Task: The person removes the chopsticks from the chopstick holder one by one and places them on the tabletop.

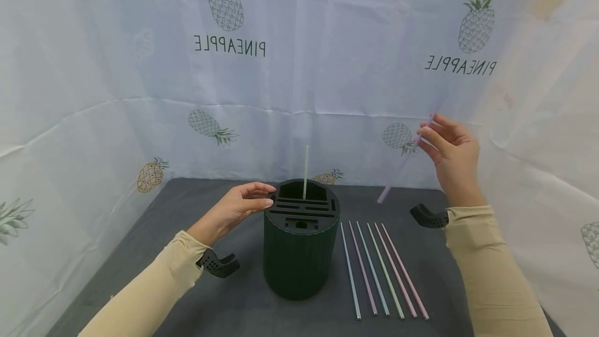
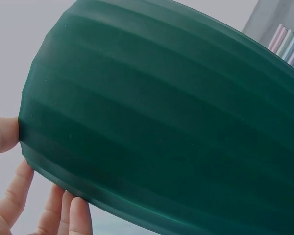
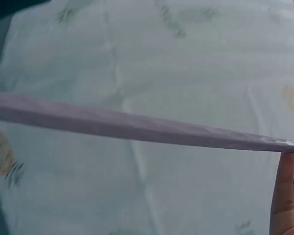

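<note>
A dark green ribbed utensil holder with a slotted black top stands upright on the table. My left hand holds its upper left rim, with thumb and fingertips against the edge; the left wrist view shows fingers along the green side. One pale chopstick stands in the holder's large rear opening. Up at the right, my right hand pinches a light purple chopstick near its upper part. The stick slants down to the left, well above the table and apart from the holder.
Several coloured chopsticks lie side by side on the dark grey table, right of the holder. A white curtain printed with pineapples hangs behind and along both sides. A black band is on each wrist.
</note>
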`<action>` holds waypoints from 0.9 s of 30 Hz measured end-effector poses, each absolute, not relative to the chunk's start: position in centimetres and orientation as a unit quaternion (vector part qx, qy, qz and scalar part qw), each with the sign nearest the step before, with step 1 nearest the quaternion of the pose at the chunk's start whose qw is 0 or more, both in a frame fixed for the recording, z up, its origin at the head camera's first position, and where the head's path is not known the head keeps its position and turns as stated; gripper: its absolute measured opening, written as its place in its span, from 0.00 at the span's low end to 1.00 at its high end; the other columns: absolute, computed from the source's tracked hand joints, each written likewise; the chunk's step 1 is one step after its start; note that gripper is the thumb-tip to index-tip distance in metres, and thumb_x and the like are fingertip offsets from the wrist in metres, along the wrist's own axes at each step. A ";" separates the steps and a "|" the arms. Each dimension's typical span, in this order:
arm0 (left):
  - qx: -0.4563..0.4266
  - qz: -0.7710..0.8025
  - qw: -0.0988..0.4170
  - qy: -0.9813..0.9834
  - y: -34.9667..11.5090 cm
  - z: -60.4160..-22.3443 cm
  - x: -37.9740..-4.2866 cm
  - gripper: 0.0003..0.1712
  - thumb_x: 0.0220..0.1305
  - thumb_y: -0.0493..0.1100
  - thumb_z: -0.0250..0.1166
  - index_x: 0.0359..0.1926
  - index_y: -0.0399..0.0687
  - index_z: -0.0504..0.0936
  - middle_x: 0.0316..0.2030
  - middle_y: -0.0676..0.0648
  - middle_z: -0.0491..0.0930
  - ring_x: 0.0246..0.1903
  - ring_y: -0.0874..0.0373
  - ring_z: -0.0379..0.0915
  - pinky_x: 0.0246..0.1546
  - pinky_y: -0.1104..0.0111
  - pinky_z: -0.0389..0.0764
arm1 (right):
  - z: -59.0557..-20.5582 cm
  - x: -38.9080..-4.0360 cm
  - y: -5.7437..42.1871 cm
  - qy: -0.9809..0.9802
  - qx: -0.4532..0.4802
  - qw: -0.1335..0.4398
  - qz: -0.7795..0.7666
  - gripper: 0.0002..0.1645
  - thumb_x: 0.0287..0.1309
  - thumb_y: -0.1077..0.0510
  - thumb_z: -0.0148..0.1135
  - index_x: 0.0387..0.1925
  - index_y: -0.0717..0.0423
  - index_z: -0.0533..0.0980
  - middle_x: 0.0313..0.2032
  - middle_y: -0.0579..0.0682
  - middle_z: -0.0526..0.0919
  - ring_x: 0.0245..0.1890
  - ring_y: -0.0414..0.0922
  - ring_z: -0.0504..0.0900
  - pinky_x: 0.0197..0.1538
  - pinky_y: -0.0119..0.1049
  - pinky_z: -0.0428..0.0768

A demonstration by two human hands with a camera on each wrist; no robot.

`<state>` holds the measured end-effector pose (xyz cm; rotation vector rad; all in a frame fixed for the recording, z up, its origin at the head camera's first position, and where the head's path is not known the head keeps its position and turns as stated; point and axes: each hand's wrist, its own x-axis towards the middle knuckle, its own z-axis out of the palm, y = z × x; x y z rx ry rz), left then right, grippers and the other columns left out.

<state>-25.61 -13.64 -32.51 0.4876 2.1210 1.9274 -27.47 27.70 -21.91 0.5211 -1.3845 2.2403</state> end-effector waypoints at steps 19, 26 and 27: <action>0.162 0.659 0.118 0.725 -13.6 -32.4 -25.6 0.28 0.63 0.42 0.66 0.62 0.38 0.71 0.61 0.39 0.68 0.59 0.50 0.69 0.67 0.51 0.65 | -38.2 -29.2 38.0 -0.841 0.026 0.017 0.540 0.32 0.63 0.52 0.63 0.64 0.62 0.69 0.43 0.39 0.85 0.39 0.29 0.83 0.44 0.29 0.84; 0.164 0.659 0.119 0.724 -13.6 -32.4 -25.6 0.29 0.63 0.43 0.66 0.62 0.37 0.71 0.61 0.39 0.69 0.59 0.51 0.69 0.67 0.51 0.66 | -40.9 -29.2 38.0 -0.859 0.022 -0.046 0.509 0.35 0.64 0.57 0.62 0.62 0.78 0.64 0.49 0.63 0.83 0.42 0.40 0.85 0.44 0.36 0.85; 0.164 0.660 0.119 0.724 -13.6 -32.3 -25.6 0.29 0.63 0.43 0.66 0.62 0.37 0.71 0.61 0.39 0.69 0.59 0.51 0.69 0.67 0.51 0.65 | -41.2 -29.2 38.1 -0.858 0.024 -0.053 0.510 0.34 0.64 0.58 0.62 0.62 0.79 0.64 0.48 0.62 0.83 0.42 0.40 0.85 0.43 0.36 0.85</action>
